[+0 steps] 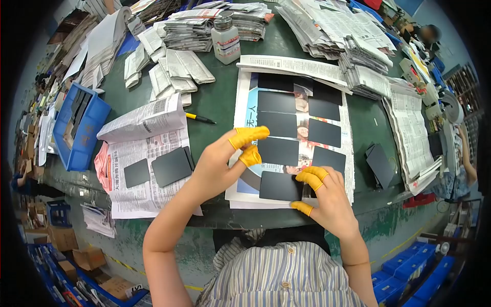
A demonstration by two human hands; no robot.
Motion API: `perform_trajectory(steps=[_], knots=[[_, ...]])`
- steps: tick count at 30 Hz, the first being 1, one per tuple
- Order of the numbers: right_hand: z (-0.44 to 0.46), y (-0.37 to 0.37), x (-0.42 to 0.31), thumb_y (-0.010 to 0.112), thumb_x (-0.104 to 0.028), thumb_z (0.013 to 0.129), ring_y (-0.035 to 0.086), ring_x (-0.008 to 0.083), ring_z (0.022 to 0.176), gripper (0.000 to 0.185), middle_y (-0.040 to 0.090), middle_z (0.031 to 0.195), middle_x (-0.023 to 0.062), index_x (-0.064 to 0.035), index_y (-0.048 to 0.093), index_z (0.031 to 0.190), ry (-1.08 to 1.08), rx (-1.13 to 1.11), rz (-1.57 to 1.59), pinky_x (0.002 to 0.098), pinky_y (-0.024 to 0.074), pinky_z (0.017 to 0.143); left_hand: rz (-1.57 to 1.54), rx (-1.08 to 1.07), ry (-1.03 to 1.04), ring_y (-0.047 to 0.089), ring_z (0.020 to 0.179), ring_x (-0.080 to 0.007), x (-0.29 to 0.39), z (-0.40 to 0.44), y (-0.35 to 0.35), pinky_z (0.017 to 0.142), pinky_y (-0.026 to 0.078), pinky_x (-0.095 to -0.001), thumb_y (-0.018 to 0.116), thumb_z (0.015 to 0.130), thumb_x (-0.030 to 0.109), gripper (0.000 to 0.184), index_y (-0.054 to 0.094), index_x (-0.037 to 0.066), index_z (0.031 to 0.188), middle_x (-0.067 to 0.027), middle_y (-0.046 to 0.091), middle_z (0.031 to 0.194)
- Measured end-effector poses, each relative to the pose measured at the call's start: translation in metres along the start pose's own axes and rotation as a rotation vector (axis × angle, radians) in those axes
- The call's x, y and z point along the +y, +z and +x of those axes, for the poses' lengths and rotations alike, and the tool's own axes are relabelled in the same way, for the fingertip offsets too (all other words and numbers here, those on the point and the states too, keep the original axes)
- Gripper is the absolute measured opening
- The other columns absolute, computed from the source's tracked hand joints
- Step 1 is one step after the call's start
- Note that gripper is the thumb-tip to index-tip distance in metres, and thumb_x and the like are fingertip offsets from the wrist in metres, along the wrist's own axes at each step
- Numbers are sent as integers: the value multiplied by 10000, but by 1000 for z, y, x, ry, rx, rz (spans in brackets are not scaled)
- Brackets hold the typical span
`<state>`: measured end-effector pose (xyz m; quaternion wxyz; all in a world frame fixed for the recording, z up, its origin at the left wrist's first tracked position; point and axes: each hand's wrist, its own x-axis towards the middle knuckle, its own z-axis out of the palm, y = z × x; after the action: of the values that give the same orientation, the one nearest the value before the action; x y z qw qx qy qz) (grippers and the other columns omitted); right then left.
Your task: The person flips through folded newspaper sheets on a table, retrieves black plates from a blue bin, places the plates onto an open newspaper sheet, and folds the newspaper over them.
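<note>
My left hand (220, 156), with yellow covers on its fingers, hovers at the left edge of a printed sheet (246, 113). Its thumb and forefinger are apart with nothing between them. My right hand (330, 199), also in yellow finger covers, has its fingertips at the right edge of a black rectangular plate (279, 185), the nearest one on the sheet. Several similar plates (276, 125) lie there in two columns, a strip of printed picture showing between them. On a newspaper (134, 197) to the left rest a smaller black plate (136, 174) and a larger black stack (172, 167).
A yellow-and-black pen (200, 118) lies left of the sheet. A lidded bottle (225, 42) stands behind it. Folded newspapers (186, 31) pile up at the back. A blue bin (84, 128) sits far left, loose black plates (379, 165) far right.
</note>
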<state>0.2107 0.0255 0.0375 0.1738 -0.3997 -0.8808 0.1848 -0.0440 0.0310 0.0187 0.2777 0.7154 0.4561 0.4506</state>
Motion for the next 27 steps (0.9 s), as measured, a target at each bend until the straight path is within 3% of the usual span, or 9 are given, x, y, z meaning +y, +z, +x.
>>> perform_trajectory(steps=[5,8,13,17,21,23,25,27], knots=[[6,-3,-1,808,-120,591,500,273,964,681,535,1050,91,-64,492,1191,46,34,102,358,375,906,-72,3,-69,603,832,-179,-5,-6,-4,761,472,-271,593,790,-28,410,559,40,1194,-99,616,1028],[4,2,6,793,-68,603,505,215,926,815,525,1048,102,-50,392,1312,60,104,287,323,413,876,-268,24,-224,597,862,-140,-4,-8,-3,797,457,-266,555,854,29,384,516,25,1236,-83,613,1107],[5,2,8,798,-60,598,504,215,908,870,509,1047,103,-58,353,1345,78,180,329,318,416,866,-451,-92,-316,601,939,-156,-3,-11,1,846,459,-286,520,904,64,375,473,9,1272,-107,592,1158],[4,7,11,804,-37,591,504,201,898,892,495,1070,99,-63,342,1355,76,221,398,311,415,862,-404,-78,-334,608,937,-159,-3,-10,4,834,459,-278,527,887,38,373,488,11,1257,-106,595,1160],[1,3,9,783,-94,632,500,228,921,809,502,1076,83,-70,373,1329,104,255,468,337,419,862,-164,-15,-289,603,875,-163,3,-7,-4,809,456,-272,537,822,-34,367,543,20,1185,-99,617,1023],[-3,-2,9,785,-96,635,505,229,936,793,498,1085,89,-65,386,1320,137,230,489,334,427,866,63,139,-98,599,851,-191,13,-9,-4,800,457,-271,556,791,-58,378,557,26,1159,-102,607,975],[-10,-8,14,789,-104,639,510,232,981,759,495,1102,98,-57,415,1298,121,237,367,331,432,885,14,196,-150,608,817,-213,28,-30,1,777,468,-289,613,747,-28,379,581,34,1120,-108,625,981],[-17,-10,16,791,-111,640,512,237,1011,741,493,1117,104,-55,432,1286,171,214,374,339,431,898,98,162,-57,620,773,-241,47,-62,5,740,490,-326,685,699,74,373,610,54,1064,-101,647,978]])
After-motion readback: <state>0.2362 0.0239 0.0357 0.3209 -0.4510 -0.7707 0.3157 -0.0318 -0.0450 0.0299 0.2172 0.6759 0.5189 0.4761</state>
